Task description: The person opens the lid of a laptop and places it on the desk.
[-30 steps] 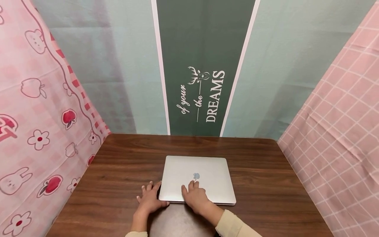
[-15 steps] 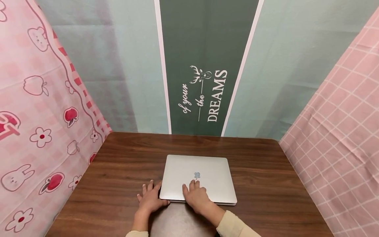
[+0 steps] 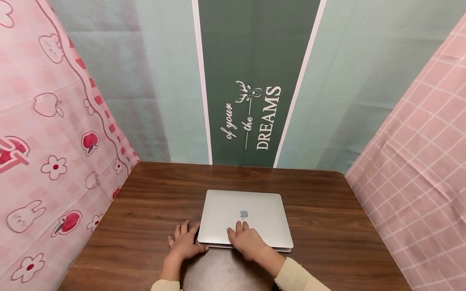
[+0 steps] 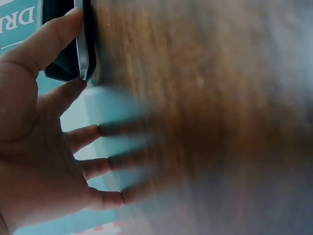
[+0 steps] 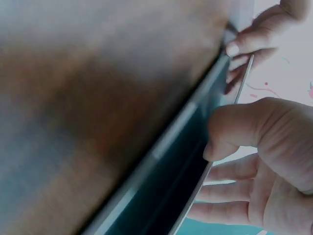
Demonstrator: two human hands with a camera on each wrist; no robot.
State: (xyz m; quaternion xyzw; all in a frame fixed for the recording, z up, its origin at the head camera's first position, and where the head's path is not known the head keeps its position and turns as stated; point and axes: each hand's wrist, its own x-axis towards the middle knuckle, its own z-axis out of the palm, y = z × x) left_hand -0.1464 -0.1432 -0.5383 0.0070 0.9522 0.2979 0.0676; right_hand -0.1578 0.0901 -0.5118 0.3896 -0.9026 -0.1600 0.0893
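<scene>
A silver laptop with an apple logo lies on the table, its lid raised slightly at the front. In the right wrist view a narrow gap shows between lid and base. My right hand holds the lid at its front edge, thumb in the gap and the other fingers flat on top. At the front left corner, my left hand touches the base with thumb and index finger. Its remaining fingers are spread straight on the table, as the left wrist view shows from the palm side.
The brown wood-grain table reaches around the laptop on every side. Behind it hangs a green cloth with white lettering. Pink patterned cloths close off the left and right sides.
The laptop's lid has risen a little at the front, with my right hand moving up slightly along with it. My left hand keeps its place at the corner.
</scene>
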